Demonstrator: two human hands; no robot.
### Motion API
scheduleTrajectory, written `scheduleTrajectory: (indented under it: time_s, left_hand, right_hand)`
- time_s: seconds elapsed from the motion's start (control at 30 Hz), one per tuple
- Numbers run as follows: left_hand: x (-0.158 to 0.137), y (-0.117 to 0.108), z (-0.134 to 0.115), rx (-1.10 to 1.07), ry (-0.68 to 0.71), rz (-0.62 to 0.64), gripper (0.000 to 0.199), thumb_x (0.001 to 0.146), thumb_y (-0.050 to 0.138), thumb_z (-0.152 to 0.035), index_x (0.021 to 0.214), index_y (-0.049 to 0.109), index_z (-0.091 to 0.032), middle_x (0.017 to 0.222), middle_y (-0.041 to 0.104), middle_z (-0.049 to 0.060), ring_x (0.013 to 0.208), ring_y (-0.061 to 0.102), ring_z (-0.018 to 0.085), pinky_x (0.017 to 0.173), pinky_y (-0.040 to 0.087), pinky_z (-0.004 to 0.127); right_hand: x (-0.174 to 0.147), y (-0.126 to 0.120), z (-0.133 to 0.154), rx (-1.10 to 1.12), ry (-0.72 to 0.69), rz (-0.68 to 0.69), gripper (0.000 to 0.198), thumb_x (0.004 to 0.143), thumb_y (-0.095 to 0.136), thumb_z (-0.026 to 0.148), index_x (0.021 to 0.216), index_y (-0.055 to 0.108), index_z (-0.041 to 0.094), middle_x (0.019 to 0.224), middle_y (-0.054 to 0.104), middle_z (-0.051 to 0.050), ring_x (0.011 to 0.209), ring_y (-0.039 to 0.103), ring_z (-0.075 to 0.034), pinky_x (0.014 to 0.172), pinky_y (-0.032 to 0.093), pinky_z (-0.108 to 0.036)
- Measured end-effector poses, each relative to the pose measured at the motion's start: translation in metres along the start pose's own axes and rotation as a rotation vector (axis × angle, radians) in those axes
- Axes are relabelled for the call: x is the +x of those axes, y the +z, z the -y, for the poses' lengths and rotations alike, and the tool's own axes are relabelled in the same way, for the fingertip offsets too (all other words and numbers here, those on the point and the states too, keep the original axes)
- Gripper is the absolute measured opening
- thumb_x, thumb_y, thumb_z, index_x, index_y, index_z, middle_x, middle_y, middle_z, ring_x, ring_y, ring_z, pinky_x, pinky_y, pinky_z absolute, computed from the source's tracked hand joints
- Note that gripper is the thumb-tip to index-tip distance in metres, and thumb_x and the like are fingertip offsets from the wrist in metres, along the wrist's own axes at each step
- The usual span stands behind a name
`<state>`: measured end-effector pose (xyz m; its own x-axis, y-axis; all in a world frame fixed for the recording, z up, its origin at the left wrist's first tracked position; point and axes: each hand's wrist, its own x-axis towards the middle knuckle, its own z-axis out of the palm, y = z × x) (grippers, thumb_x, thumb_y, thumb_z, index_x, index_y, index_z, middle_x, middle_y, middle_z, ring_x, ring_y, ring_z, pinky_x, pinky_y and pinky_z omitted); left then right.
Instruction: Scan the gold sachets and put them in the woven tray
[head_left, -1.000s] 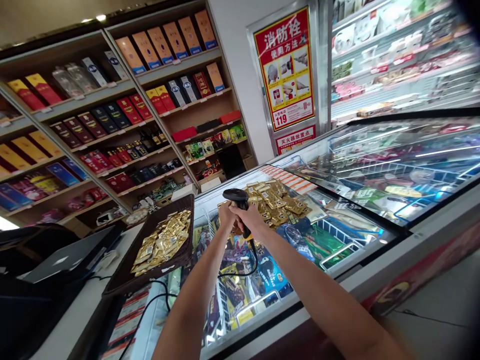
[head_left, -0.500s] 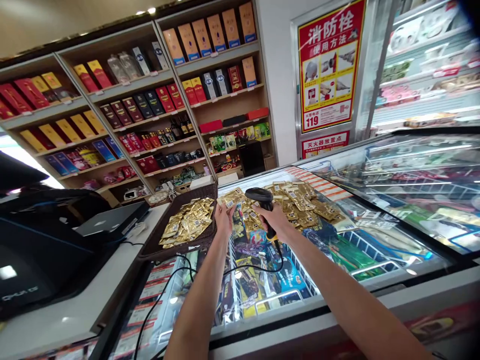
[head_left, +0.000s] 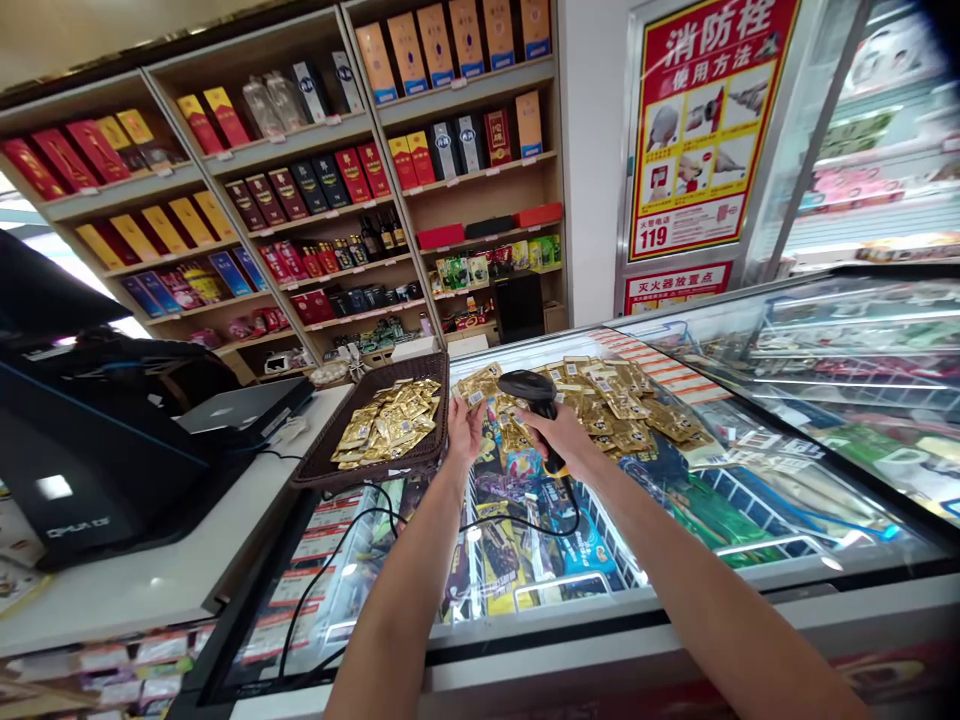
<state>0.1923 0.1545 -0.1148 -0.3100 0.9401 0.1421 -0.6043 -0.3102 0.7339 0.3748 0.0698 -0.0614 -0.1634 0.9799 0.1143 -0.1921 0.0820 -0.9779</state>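
My right hand is wrapped round the handle of a black barcode scanner. The scanner's head points left, toward my left hand. Between the fingers of that hand is a small gold packet with a white barcode patch on it. Behind and right of the scanner, a loose pile of gold packets lies on the glass top. Left of my left hand, a dark brown woven basket holds more gold packets. The scanner's cable loops across the glass below my hands.
The glass-topped freezer shows wire baskets and colourful packages inside. A dark checkout terminal stands on the white counter at left. Shelves with boxes and bottles line the back wall, beside a red poster.
The view has swung slightly to the left, so the shelves, basket and hands appear further right. The gold packet and scanner stay held, close to each other.
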Motion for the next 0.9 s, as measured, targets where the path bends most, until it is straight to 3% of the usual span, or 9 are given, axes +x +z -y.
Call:
scheduleTrajectory:
  time_s: [0.43,0.73,0.9]
  left_hand:
    - [0.0024,-0.0022,0.0018,-0.021,0.006,-0.023,0.012,0.091,0.063,-0.035,0.098,0.06,-0.025,0.099,0.073,-0.001,0.101,0.069,0.015,0.089,0.058,0.03]
    - [0.0026,-0.002,0.0034,0.022,0.005,-0.037,0.013,0.09,0.064,-0.037,0.096,0.061,-0.026,0.099,0.073,-0.002,0.1,0.069,0.012,0.087,0.056,0.023]
    - [0.0028,-0.0022,0.004,0.015,0.002,-0.049,0.012,0.092,0.062,-0.036,0.096,0.061,-0.025,0.093,0.072,-0.002,0.09,0.07,0.01,0.082,0.057,0.021]
  right_hand:
    - [-0.0065,0.0039,0.0027,-0.064,0.03,0.086,0.036,0.072,0.075,0.047,0.072,0.052,0.02,0.047,0.048,0.007,0.033,0.038,-0.007,0.032,0.03,-0.021]
    - [-0.0057,0.0043,0.0019,-0.089,0.054,0.12,0.037,0.073,0.075,0.047,0.065,0.049,0.021,0.043,0.047,0.006,0.031,0.038,-0.008,0.031,0.029,-0.021]
    - [-0.0063,0.0047,0.0029,-0.1,0.072,0.109,0.036,0.072,0.075,0.044,0.064,0.048,0.021,0.042,0.047,0.005,0.031,0.038,-0.008,0.031,0.029,-0.022]
